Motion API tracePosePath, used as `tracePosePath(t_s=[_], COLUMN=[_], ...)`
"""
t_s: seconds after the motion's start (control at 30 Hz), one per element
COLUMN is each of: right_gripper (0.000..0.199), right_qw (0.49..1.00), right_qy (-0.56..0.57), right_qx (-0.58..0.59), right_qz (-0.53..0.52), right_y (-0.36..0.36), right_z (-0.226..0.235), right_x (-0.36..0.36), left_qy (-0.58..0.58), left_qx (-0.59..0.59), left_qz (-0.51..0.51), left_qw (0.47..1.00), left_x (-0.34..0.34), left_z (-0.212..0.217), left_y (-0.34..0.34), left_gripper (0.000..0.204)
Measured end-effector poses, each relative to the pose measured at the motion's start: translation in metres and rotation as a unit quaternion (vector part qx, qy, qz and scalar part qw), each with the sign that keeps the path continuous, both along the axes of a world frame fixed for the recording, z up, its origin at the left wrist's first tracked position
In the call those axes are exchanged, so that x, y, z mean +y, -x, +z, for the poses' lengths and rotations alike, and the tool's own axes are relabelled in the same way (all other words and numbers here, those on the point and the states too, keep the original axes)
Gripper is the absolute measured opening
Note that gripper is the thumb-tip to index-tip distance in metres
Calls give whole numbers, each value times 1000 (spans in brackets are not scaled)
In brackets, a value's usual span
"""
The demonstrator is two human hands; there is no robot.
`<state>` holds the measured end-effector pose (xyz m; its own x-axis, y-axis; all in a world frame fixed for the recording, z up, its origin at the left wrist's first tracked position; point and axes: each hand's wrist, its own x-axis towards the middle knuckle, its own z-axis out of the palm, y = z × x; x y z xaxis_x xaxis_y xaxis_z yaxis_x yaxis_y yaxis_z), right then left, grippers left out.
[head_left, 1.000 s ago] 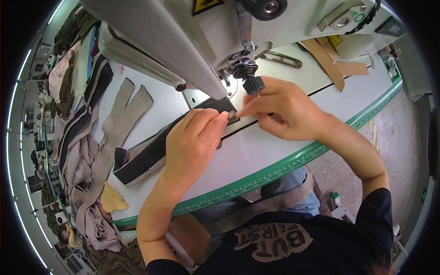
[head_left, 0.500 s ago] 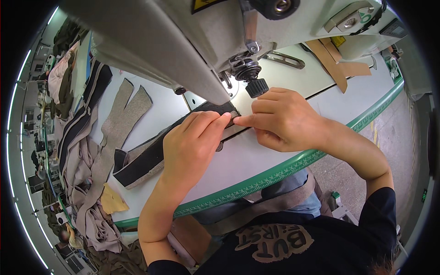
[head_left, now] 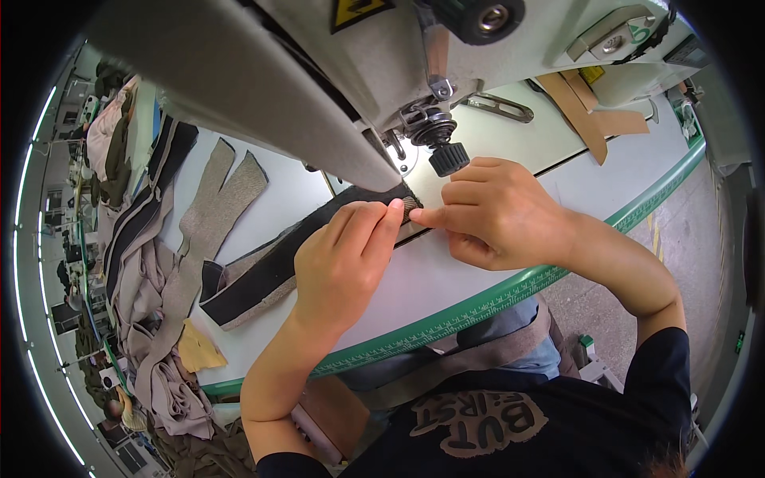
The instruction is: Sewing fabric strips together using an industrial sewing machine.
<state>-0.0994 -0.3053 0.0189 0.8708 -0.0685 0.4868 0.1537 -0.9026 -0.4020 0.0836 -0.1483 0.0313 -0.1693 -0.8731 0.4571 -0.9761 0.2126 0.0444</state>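
A long fabric strip (head_left: 259,288), black on one face and grey-beige on the other, lies slantwise on the sewing machine's table. My left hand (head_left: 341,259) is closed over its right part, thumb and index finger pinching near the end. At the strip's short end, a small grey turned-over piece (head_left: 411,205) shows between the two hands. The index fingertip of my right hand (head_left: 502,215) presses against that end, with the other fingers curled in. Just beyond the fingers stands the sewing machine head (head_left: 335,103), with a black ridged knob (head_left: 449,158) close to my right hand; its needle area is partly hidden.
A forked grey fabric piece (head_left: 219,199) lies left, beside heaped grey strips (head_left: 171,382) and a yellow scrap (head_left: 199,348). Brown card pieces (head_left: 586,119) rest at the far right. A green ruler-marked edge (head_left: 446,323) rims the table front. Another grey strip (head_left: 494,346) lies across my lap.
Both hands and the strip have shifted very slightly in the picture, as has the whole scene. My left thumb and right fingertip stay at the strip's end.
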Motion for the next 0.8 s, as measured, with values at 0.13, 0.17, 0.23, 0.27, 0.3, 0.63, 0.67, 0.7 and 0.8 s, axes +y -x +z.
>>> tracePosePath(t_s=[0.13, 0.17, 0.23, 0.27, 0.3, 0.63, 0.67, 0.7, 0.8], right_gripper=[41, 41, 41, 41, 41, 41, 40, 40, 43], right_qw=[1000, 1000, 1000, 1000, 1000, 1000, 1000, 1000, 1000], right_qy=[-2, -2, -2, -2, -3, -3, -3, -3, -18], right_qx=[-9, -10, -9, -9, -9, -1, -2, -2, -2], right_qz=[-1, -1, 0, 1, 1, -1, -1, -1, -1], right_y=[0, 0, -1, -1, -1, -1, -1, -1, -1], right_z=[-1, -1, -1, -1, -1, 3, 3, 2, 1], right_x=[0, 0, 1, 1, 1, 0, 0, 0, -1], left_qy=[16, 15, 13, 12, 14, 25, 24, 13, -7], left_qx=[-7, -7, -8, -8, -9, -10, -10, -2, 13], left_qz=[-9, -6, -1, -1, -1, -1, 0, 5, 18], left_qw=[1000, 1000, 1000, 1000, 1000, 1000, 1000, 1000, 1000], left_x=[-1, 0, 0, 0, 0, -2, -2, -3, -3], left_z=[-2, -2, -2, -2, -2, 0, 1, 4, 10], left_y=[-1, -1, 0, 0, -1, -1, 0, 2, 5], left_gripper=[38, 37, 37, 37, 36, 33, 33, 32, 32])
